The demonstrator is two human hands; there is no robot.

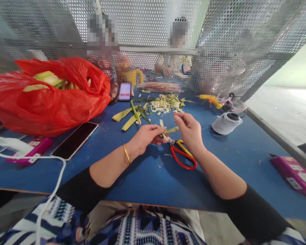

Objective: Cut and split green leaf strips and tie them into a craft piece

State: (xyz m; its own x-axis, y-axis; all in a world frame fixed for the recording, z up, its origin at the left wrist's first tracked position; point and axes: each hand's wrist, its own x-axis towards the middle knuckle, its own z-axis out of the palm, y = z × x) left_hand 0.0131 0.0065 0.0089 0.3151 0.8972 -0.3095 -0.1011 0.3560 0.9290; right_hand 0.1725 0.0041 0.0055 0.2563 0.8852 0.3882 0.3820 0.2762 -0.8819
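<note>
Pinched between the thumb and fingers of my left hand [151,135] are green and pale leaf strips [171,130], above the middle of the blue table [148,183]. My right hand [190,131] is just to the right, its thumb and index finger pressed together near the strip's end; whatever they hold is too small to make out. Scissors with one red and one yellow handle [182,157] lie below and between the hands, their blade tips near my left fingers. Beyond the hands are a heap of pale cut pieces [167,103] and longer green leaf pieces [130,124].
A red plastic bag [66,109] of plant pieces fills the left, near a dark phone [75,141] and white cable [58,177]. A thread spool [225,124] and magenta box [294,173] stand right. Behind a perforated metal screen [148,27] are other people.
</note>
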